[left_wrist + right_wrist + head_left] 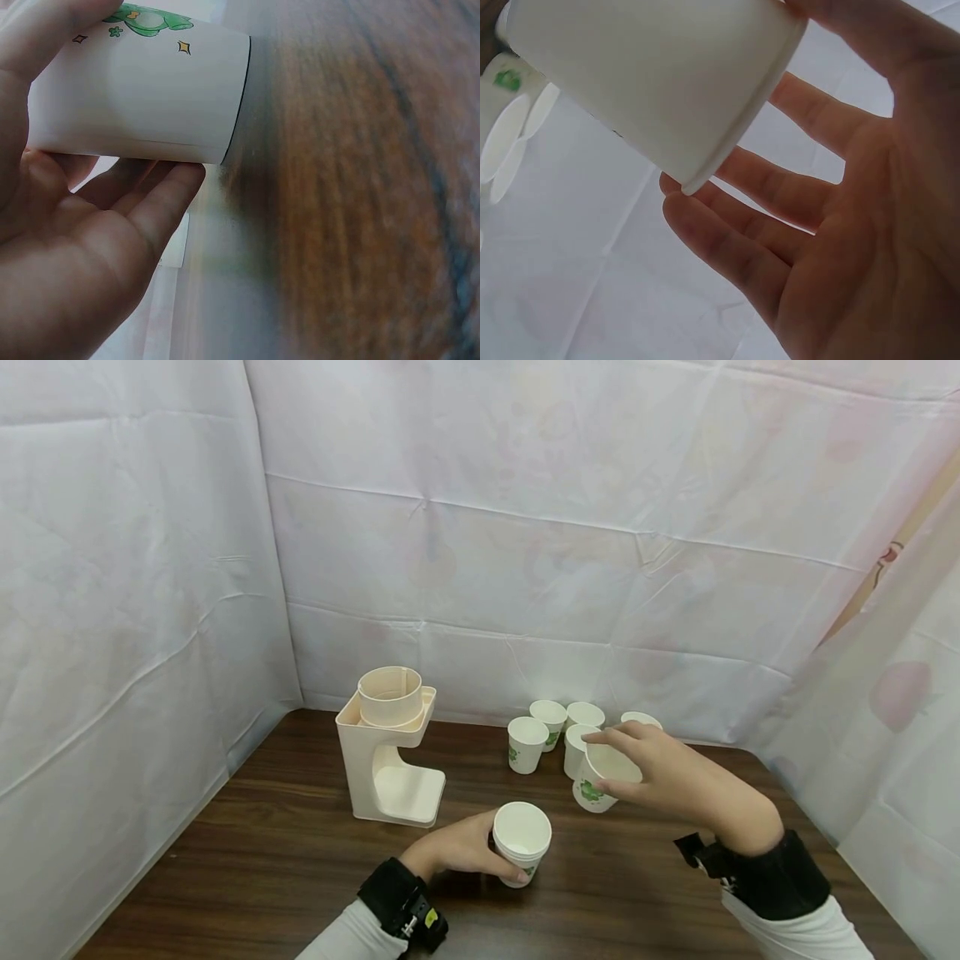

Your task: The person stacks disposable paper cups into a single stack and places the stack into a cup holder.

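Near the front of the table my left hand [463,847] grips a stack of nested white paper cups [522,833], thumb on the near side. The left wrist view shows a green print on the outer paper cup [150,105], with fingers under its side; whether the base touches the wood I cannot tell. Farther right, my right hand [663,768] pinches a single white paper cup [592,789] near its rim, between thumb and fingers. This cup is tilted, and its plain side [652,82] fills the upper part of the right wrist view.
Several more paper cups [527,745] stand upright at the back, beyond the right hand; one cup [642,719] is partly hidden by that hand. A cream stand with a round holder [390,697] is at the left. White cloth [480,568] hangs behind the brown table [262,843].
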